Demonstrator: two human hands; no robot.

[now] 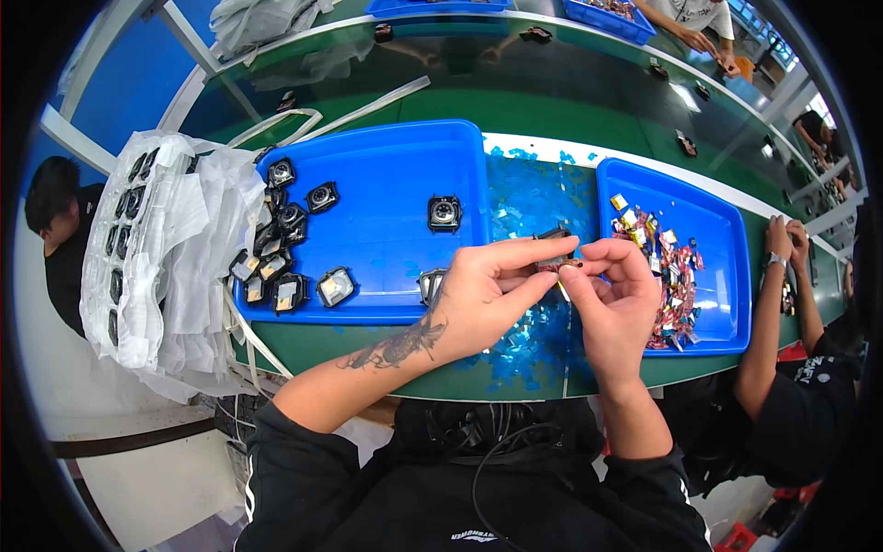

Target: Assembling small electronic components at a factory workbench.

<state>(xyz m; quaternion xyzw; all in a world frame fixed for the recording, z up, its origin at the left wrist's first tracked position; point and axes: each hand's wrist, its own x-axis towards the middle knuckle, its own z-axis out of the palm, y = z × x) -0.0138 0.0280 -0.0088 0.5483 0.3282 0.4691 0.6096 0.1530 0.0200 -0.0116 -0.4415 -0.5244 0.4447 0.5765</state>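
Between my hands, over the bench, is a dark smartwatch case (pixel 553 264), partly covered by my fingers. My left hand (pixel 483 299) grips it between thumb and fingers. The fingers of my right hand (pixel 616 299) are closed at its right side, pinching a small part whose kind is hidden; a thin pale strip shows just below. Left of my hands, a blue tray (pixel 386 147) holds several watch cases, including a lone one (pixel 444 212) and a cluster (pixel 276 230) at its left side. Close by my right hand, another blue tray (pixel 722 230) carries a heap of small red, yellow and silver parts (pixel 676 285).
Blue film scraps (pixel 524 354) litter the green bench between the trays. Stacked clear plastic packing trays (pixel 166 248) overhang the left tray. Beyond a white rail runs a green conveyor (pixel 589 101) with scattered watch parts. A co-worker's forearms (pixel 768 304) reach in at right.
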